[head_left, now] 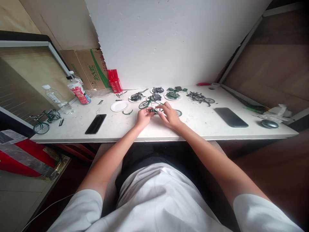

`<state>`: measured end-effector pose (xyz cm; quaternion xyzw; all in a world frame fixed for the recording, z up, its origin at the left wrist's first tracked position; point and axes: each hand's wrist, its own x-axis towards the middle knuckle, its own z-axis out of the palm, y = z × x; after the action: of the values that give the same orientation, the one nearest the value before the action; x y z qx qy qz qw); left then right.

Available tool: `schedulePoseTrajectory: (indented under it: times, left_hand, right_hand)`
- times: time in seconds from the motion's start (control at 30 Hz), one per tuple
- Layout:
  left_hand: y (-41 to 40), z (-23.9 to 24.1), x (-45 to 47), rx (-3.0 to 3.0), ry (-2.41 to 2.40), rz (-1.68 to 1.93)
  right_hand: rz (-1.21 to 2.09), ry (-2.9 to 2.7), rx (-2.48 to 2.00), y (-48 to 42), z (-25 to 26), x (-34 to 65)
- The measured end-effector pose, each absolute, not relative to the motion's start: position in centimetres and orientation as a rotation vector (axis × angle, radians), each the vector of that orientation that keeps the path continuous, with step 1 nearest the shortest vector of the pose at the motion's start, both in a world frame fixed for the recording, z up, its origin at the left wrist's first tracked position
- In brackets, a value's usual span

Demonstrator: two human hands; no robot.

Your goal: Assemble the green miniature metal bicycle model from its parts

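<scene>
Between my two hands is a small green model bicycle (144, 104), with one wheel showing past the left fingers and another past the right. My left hand (144, 116) is closed on the lower middle of its frame. From the other side, my right hand (170, 115) has bent fingers closed on the same model. The fingers cover much of the frame, so the exact spot they grip is hidden. A curved green strip (127, 112) lies to the left of my left hand, just below a white paper plate (119, 106).
Behind the hands, several paper plates (173, 98) hold dark and green parts; a loose pile of black parts (199, 97) lies right of them. Phones (96, 124) (231, 117) flank my arms. Another green model bicycle (45, 120), bottles (80, 91) and a red box (115, 81) stand left.
</scene>
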<state>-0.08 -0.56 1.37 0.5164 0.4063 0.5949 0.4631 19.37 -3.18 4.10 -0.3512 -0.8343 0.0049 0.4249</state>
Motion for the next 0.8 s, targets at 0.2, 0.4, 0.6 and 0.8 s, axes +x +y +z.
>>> schedulePoseTrajectory:
  times: [0.2, 0.4, 0.6, 0.8]
  left_hand:
    - [-0.5, 1.3, 0.0, 1.331, 1.078, 1.546]
    - [-0.6, 1.4, -0.1, 1.366, 1.135, 1.571]
    - [-0.5, 1.2, -0.2, 1.401, 1.169, 1.561]
    - [-0.6, 0.8, -0.4, 1.551, 1.258, 1.585]
  right_hand:
    - [0.014, -1.991, -0.877, -2.3, 3.6, 19.4]
    - [-0.033, -1.998, -0.853, -2.4, 3.9, 19.2]
    - [-0.061, -1.989, -0.826, -2.3, 3.8, 19.2]
    - [-0.125, -1.978, -0.818, -1.9, 3.4, 19.2]
